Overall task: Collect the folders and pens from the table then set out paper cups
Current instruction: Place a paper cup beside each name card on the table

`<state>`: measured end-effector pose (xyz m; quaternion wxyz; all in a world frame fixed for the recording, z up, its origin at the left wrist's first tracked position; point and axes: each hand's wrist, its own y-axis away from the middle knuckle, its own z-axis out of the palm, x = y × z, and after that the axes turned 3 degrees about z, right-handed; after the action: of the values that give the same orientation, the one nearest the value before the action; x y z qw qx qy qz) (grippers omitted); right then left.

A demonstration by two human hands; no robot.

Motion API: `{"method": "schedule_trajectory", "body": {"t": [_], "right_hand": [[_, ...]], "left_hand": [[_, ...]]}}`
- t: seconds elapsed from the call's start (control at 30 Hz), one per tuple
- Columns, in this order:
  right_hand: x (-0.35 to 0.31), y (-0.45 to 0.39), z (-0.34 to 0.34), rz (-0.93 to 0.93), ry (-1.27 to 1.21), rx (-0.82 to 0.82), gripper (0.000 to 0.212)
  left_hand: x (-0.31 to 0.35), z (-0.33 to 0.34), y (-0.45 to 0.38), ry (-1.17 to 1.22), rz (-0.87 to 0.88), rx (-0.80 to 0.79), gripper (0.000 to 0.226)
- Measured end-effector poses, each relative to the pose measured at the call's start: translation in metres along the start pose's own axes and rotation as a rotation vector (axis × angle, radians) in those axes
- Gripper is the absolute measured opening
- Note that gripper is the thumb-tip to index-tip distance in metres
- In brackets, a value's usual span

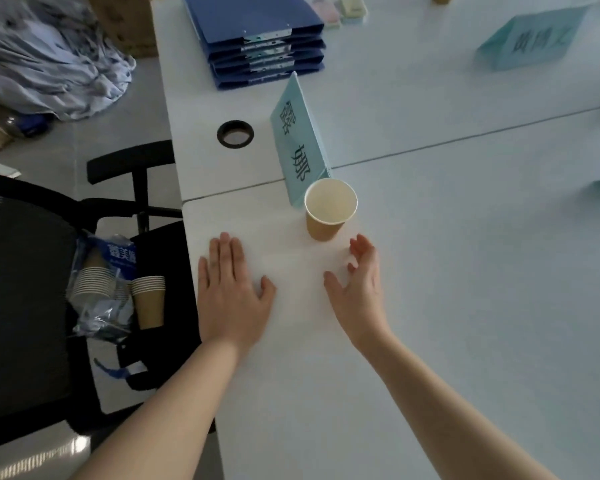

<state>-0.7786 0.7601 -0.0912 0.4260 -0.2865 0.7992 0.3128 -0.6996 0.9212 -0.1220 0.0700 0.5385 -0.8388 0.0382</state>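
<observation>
where the white table (430, 306) fills most of the view, its two panels meet at a seam running from the left edge toward the far right. to its left stands a black mesh chair (25, 289), and on the seat lies a torn plastic bag (101, 299) holding a stack of paper cups, with a second stack of brown cups (148, 299) upright just beside it. at the table's far end rests a pile of blue folders (257, 39), stacked flat near the left edge. a pale blue name card (298, 140) stands tilted between the folders and the hands, and another name card (530, 41) sits well apart at the far right. a single paper cup (329, 209) stands upright and empty, just in front of the nearer card's corner. the left hand (231, 292) lies flat on the table, palm down, fingers spread, gripping nothing. the right hand (361, 289) hovers near the cup, fingers loosely curled and apart, thumb out, empty and not touching it.
</observation>
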Motion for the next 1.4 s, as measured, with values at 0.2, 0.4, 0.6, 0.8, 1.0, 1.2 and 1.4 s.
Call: {"method": "schedule_trajectory", "body": {"t": [0.2, 0.4, 0.6, 0.8, 1.0, 1.2, 1.4], "right_hand": [[0.032, 0.082, -0.046, 0.054, 0.056, 0.036, 0.06], [0.054, 0.156, -0.097, 0.188, 0.112, 0.113, 0.047], [0.059, 0.229, -0.163, 0.251, 0.104, 0.188, 0.035], [0.081, 0.296, -0.252, 0.324, -0.026, 0.33, 0.024], [0.118, 0.338, -0.365, 0.286, -0.043, 0.405, 0.026], [0.156, 0.361, -0.487, 0.248, -0.008, 0.426, 0.027], [0.195, 0.348, -0.574, 0.233, 0.003, 0.428, 0.026]], "left_hand": [[-0.005, -0.002, -0.001, 0.069, 0.019, -0.032, 0.08], [0.014, -0.021, 0.071, 0.257, 0.113, -0.164, 0.059], [0.069, -0.036, 0.19, 0.359, 0.408, -0.228, 0.055], [0.168, -0.058, 0.257, 0.51, 0.393, -0.219, 0.048], [0.289, -0.068, 0.322, 0.624, 0.359, -0.28, 0.043], [0.413, -0.058, 0.393, 0.671, 0.347, -0.339, 0.041], [0.506, -0.048, 0.411, 0.701, 0.386, -0.368, 0.041]]}}
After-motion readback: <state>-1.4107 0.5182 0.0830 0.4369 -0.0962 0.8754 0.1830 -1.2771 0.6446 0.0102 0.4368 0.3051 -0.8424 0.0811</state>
